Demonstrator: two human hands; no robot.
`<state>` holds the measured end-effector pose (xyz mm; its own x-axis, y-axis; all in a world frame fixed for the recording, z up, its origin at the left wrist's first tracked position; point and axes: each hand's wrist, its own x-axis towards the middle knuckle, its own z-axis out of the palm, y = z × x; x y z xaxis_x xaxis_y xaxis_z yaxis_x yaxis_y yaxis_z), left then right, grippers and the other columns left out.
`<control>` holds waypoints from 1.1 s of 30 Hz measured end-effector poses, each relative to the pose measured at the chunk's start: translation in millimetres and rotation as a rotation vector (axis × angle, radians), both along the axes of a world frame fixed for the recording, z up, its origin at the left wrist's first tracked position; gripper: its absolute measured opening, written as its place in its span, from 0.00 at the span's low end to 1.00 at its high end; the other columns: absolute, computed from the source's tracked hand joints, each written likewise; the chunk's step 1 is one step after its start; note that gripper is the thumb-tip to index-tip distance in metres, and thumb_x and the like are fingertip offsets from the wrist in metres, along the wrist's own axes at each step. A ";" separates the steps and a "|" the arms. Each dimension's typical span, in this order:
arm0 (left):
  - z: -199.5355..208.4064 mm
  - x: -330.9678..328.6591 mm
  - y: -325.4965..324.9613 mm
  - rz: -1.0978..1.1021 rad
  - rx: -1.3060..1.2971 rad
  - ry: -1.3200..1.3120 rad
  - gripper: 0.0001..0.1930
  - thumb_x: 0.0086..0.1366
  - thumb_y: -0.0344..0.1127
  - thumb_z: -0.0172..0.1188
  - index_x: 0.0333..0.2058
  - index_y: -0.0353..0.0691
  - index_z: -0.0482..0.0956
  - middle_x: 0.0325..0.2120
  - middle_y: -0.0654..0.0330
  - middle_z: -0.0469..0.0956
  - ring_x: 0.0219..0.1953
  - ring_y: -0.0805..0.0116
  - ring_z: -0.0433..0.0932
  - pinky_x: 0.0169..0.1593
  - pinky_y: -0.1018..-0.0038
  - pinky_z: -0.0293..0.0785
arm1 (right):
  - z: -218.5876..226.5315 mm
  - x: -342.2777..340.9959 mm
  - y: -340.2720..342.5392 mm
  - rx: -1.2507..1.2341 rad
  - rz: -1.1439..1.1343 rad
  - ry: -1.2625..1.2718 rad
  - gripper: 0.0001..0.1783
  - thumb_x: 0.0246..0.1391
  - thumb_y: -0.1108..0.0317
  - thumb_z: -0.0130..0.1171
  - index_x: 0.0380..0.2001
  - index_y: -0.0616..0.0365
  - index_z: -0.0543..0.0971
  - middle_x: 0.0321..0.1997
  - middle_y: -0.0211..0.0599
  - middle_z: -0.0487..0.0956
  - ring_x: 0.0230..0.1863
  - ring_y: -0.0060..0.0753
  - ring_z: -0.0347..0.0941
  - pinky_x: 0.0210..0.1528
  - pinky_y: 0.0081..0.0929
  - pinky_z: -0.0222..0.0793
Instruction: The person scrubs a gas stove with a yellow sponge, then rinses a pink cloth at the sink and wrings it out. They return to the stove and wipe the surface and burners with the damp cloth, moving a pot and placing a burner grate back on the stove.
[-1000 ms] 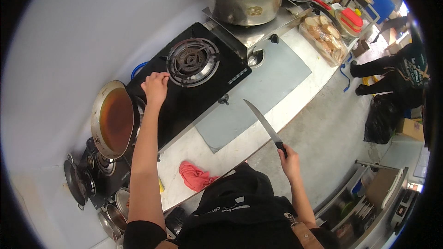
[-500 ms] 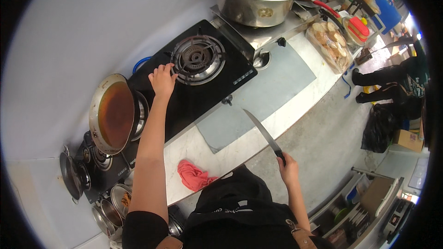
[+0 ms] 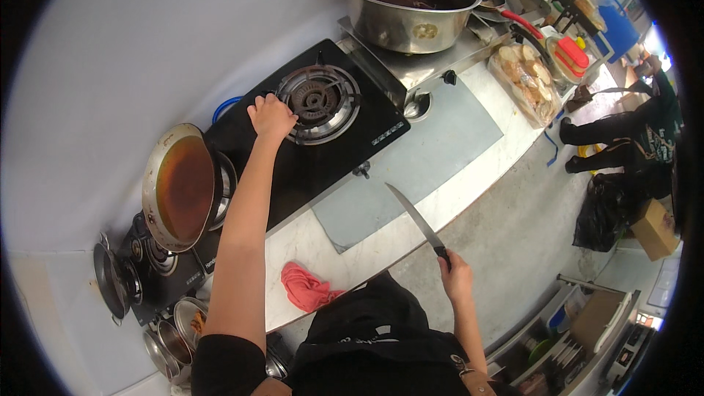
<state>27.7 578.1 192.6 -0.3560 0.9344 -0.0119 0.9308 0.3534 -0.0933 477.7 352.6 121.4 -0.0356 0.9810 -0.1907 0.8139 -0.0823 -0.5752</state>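
My left hand (image 3: 273, 117) is at the wall-side edge of the burner (image 3: 315, 101) on the black glass gas stove (image 3: 301, 165). Its fingers are curled downward and their tips are hidden, so whatever they grip, if anything, does not show. The thumb lies close to the burner's pan support. In my right hand (image 3: 456, 277) is the black handle of a long kitchen knife (image 3: 418, 218). The blade points away and to the left, above the counter's front edge. Left of my left forearm, a large wok (image 3: 152, 198) holds reddish-brown liquid.
A big steel pot (image 3: 400, 29) of dark liquid stands at the far end. A grey mat (image 3: 440, 136) covers part of the white counter, with a metal ladle bowl (image 3: 418, 106) by the stove. A red cloth (image 3: 308, 287) lies nearer me. Bagged bread slices (image 3: 524, 84) sit far right; another person (image 3: 645, 128) is beyond.
My left hand has moved right and farther, closer to the burner, and its fingers are more curled. My right hand still holds the knife in nearly the same place. The view has shifted slightly.
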 end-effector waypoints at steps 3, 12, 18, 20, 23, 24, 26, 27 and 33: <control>2.3 2.5 -0.9 0.019 -0.014 0.009 0.10 0.49 0.50 0.67 0.26 0.54 0.86 0.40 0.64 0.73 0.48 0.62 0.65 0.48 0.65 0.57 | -3.1 1.6 -1.3 0.026 0.026 -0.001 0.16 0.52 0.64 0.60 0.42 0.62 0.77 0.36 0.50 0.79 0.37 0.53 0.77 0.38 0.40 0.72; -1.0 21.6 -9.0 -0.214 0.272 0.037 0.11 0.49 0.49 0.66 0.28 0.52 0.86 0.34 0.65 0.76 0.45 0.63 0.68 0.47 0.64 0.58 | -12.2 4.3 1.7 0.105 0.070 -0.060 0.14 0.54 0.61 0.58 0.40 0.57 0.77 0.36 0.43 0.80 0.33 0.48 0.78 0.33 0.40 0.73; -13.8 48.7 -4.3 -0.431 0.105 0.066 0.10 0.50 0.47 0.66 0.26 0.49 0.85 0.31 0.66 0.77 0.43 0.65 0.69 0.46 0.65 0.58 | -9.8 7.2 3.9 0.136 0.106 -0.065 0.14 0.53 0.62 0.59 0.40 0.56 0.77 0.34 0.41 0.80 0.32 0.47 0.78 0.32 0.39 0.73; -13.1 47.9 -3.1 -0.475 0.111 0.110 0.09 0.49 0.46 0.66 0.26 0.49 0.85 0.31 0.67 0.77 0.43 0.66 0.69 0.46 0.65 0.58 | -9.6 8.4 3.0 0.137 0.092 -0.066 0.13 0.53 0.62 0.59 0.40 0.56 0.77 0.33 0.41 0.80 0.31 0.47 0.77 0.32 0.38 0.73; -7.7 42.6 -3.1 -0.562 0.125 0.117 0.08 0.49 0.45 0.66 0.25 0.49 0.84 0.31 0.69 0.77 0.42 0.67 0.69 0.45 0.66 0.58 | -10.7 12.1 1.3 0.145 0.079 -0.064 0.13 0.53 0.62 0.59 0.40 0.56 0.77 0.33 0.41 0.80 0.31 0.47 0.77 0.32 0.38 0.73; -5.2 40.9 -2.4 -0.577 0.144 0.121 0.08 0.49 0.44 0.66 0.26 0.50 0.84 0.32 0.69 0.77 0.42 0.67 0.69 0.45 0.66 0.58 | -11.5 12.7 0.8 0.154 0.076 -0.063 0.13 0.53 0.62 0.59 0.40 0.56 0.77 0.33 0.41 0.80 0.31 0.47 0.77 0.32 0.38 0.73; -0.2 37.7 -0.8 -0.594 0.156 0.119 0.07 0.49 0.44 0.65 0.26 0.50 0.84 0.32 0.70 0.77 0.41 0.68 0.70 0.45 0.66 0.58 | -13.2 14.1 0.2 0.141 0.076 -0.072 0.13 0.53 0.61 0.59 0.40 0.56 0.77 0.33 0.41 0.80 0.31 0.47 0.77 0.32 0.39 0.73; 1.8 36.7 0.5 -0.597 0.163 0.112 0.07 0.50 0.43 0.65 0.26 0.51 0.84 0.31 0.69 0.77 0.40 0.67 0.71 0.45 0.66 0.58 | -13.7 14.8 -0.3 0.139 0.077 -0.078 0.14 0.53 0.61 0.59 0.40 0.56 0.77 0.33 0.41 0.80 0.31 0.47 0.77 0.32 0.39 0.73; -3.0 38.7 -1.4 -0.463 0.017 0.008 0.08 0.50 0.44 0.66 0.28 0.52 0.85 0.30 0.67 0.80 0.40 0.67 0.74 0.45 0.66 0.59 | -14.4 19.2 0.5 0.125 0.086 -0.078 0.14 0.54 0.60 0.58 0.40 0.55 0.77 0.33 0.41 0.80 0.31 0.47 0.77 0.32 0.40 0.73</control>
<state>66.4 576.7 189.6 0.0984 0.9951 0.0059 0.9903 -0.0973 -0.0990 496.9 353.1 107.0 -0.1105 0.9912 -0.0730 0.8575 0.0580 -0.5111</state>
